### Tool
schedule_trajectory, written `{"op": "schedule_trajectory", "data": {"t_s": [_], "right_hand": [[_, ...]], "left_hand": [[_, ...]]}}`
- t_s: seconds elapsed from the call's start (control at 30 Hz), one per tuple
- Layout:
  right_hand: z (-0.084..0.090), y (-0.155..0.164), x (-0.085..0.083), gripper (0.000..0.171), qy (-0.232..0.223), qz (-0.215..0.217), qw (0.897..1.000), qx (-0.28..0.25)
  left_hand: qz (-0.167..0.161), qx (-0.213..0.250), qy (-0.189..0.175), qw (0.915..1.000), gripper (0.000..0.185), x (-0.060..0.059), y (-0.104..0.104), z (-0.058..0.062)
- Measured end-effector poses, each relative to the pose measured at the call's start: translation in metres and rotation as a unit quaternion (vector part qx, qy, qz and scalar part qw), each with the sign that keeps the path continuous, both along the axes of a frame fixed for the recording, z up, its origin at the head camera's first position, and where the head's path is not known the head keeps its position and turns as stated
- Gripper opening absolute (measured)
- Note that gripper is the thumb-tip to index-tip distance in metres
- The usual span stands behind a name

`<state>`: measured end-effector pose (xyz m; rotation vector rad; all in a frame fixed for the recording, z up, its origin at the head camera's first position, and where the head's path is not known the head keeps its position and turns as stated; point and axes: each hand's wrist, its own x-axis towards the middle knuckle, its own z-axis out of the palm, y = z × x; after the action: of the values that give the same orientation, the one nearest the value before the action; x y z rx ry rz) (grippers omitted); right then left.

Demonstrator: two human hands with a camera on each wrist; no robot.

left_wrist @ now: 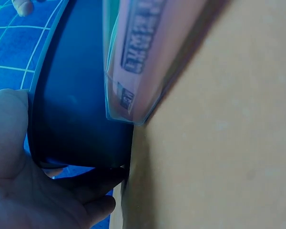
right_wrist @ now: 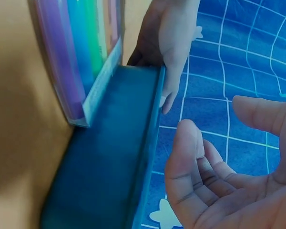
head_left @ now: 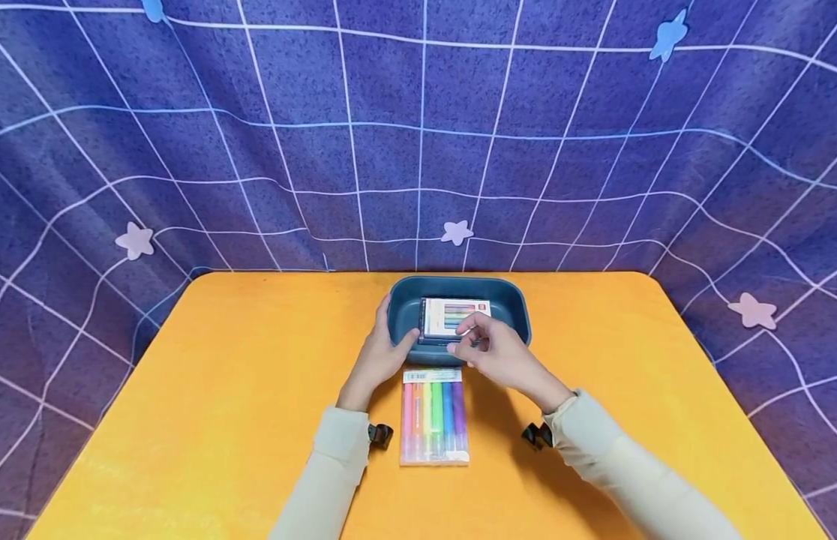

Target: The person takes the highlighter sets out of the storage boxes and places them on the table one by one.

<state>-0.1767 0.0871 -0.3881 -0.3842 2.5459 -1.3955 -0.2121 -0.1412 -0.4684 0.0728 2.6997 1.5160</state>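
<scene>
**Two hands at the blue tray**

From the head camera, a dark blue tray [head_left: 459, 289] sits on the orange desk [head_left: 223, 390], far from the person. A small box of pens [head_left: 454, 319] lies flat inside it, with its long side going left to right. The left hand [head_left: 381, 352] holds the tray's left end, thumb over the rim and fingers along the outside wall. The right hand [head_left: 496, 349] floats just over the box's near edge, fingers loosely bent and holding nothing; whether the fingertips touch the box cannot be told. So the right hand is the nearer one to the box. Just in front of the tray lies a clear pack of coloured markers [head_left: 434, 416], between the two sleeves. Its long side points away from the person, toward the tray.

From the left wrist camera, the left hand [left_wrist: 24, 191] curls round the corner of the tray [left_wrist: 76, 109]. The marker pack [left_wrist: 138, 62] lies close beside the tray's wall on the desk [left_wrist: 219, 143].

From the right wrist camera, the right hand [right_wrist: 219, 191] is open and empty, palm showing, above the tray rim [right_wrist: 150, 157]. The left hand [right_wrist: 169, 43] grips the far end. The markers [right_wrist: 81, 52] lie right beside the tray.
</scene>
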Motion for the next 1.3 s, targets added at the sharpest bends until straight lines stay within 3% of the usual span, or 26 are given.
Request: {"op": "schedule_trajectory", "data": {"t_s": [0.33,0.97,1.3], "right_hand": [[0.004,-0.001,-0.017,0.03,0.051,-0.004,0.998,0.028],[0.009,0.005,-0.04,0.028,0.044,0.01,0.997,0.064],[0.01,0.004,-0.05,0.038,0.017,0.038,0.994,0.102]], "left_hand": [[0.004,0.001,0.003,1.0,0.09,-0.001,-0.001,0.0],[-0.001,-0.001,-0.006,1.0,0.088,0.001,-0.002,0.001],[-0.001,-0.001,-0.005,1.0,0.089,-0.001,-0.002,0.002]]}}
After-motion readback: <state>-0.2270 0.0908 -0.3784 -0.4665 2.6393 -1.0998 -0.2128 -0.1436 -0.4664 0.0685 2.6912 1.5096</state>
